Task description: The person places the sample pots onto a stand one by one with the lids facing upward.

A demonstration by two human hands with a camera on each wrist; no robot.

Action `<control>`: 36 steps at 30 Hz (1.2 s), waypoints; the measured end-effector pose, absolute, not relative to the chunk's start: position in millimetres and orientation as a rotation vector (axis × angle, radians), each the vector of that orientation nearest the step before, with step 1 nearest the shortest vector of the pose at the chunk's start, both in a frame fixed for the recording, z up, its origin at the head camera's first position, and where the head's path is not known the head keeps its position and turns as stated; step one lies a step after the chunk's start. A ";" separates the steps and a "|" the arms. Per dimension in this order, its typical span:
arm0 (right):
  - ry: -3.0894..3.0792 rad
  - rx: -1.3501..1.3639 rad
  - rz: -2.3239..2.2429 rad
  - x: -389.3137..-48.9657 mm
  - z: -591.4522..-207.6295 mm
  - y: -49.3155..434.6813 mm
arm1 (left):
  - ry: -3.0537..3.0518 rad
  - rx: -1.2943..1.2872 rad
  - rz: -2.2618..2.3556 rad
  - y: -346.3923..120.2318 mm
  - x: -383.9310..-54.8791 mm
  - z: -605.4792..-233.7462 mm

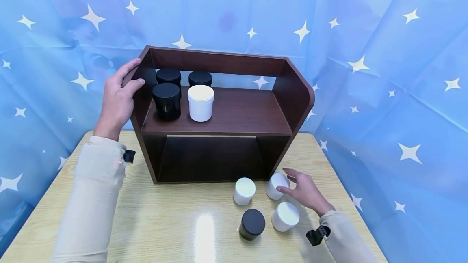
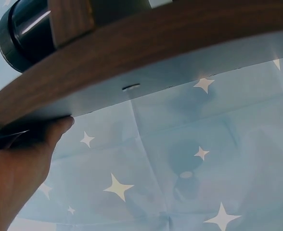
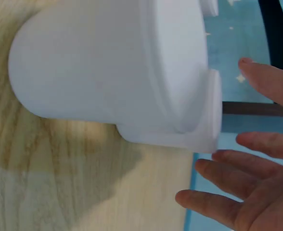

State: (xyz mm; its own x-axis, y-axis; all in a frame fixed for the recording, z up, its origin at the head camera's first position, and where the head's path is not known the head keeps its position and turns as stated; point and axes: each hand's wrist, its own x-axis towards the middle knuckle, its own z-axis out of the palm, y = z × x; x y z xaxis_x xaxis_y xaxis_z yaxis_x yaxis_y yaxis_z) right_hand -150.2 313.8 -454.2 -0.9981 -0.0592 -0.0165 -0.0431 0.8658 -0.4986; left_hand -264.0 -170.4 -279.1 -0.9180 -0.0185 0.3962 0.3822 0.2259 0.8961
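Observation:
A dark brown two-tier wooden shelf (image 1: pixel 245 111) stands on the table. My left hand (image 1: pixel 118 98) grips the upper edge of its left side panel, thumb on the inner side. My right hand (image 1: pixel 307 192) hovers with spread fingers around a white lidded jar (image 1: pixel 276 186) by the shelf's lower right corner. In the right wrist view, the fingers (image 3: pixel 218 175) are apart from the jars. Close by stand a second white jar (image 1: pixel 244 192), a third white jar (image 1: pixel 286 216) and a black jar (image 1: pixel 252 224).
On the upper tier, at the left, are a white jar (image 1: pixel 200 104) and several black jars, one of them a front black jar (image 1: pixel 166 102). The wooden table (image 1: pixel 164 222) extends in front. A blue star-patterned curtain (image 1: pixel 234 19) hangs behind and along both sides.

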 end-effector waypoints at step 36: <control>2.990 0.016 -0.791 -156.6 -476.3 307.9 | -2.181 -0.330 -1.712 -171.0 -266.2 -280.6</control>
State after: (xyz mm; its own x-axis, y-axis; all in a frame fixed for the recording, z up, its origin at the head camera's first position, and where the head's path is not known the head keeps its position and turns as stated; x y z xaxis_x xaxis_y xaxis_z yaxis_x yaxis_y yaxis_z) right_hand -156.6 307.9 -476.3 -0.9988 -0.0025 -0.0495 0.0223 0.8692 -0.4939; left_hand -266.2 -171.0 -280.6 -0.9125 -0.0307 0.4079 0.3889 0.2438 0.8884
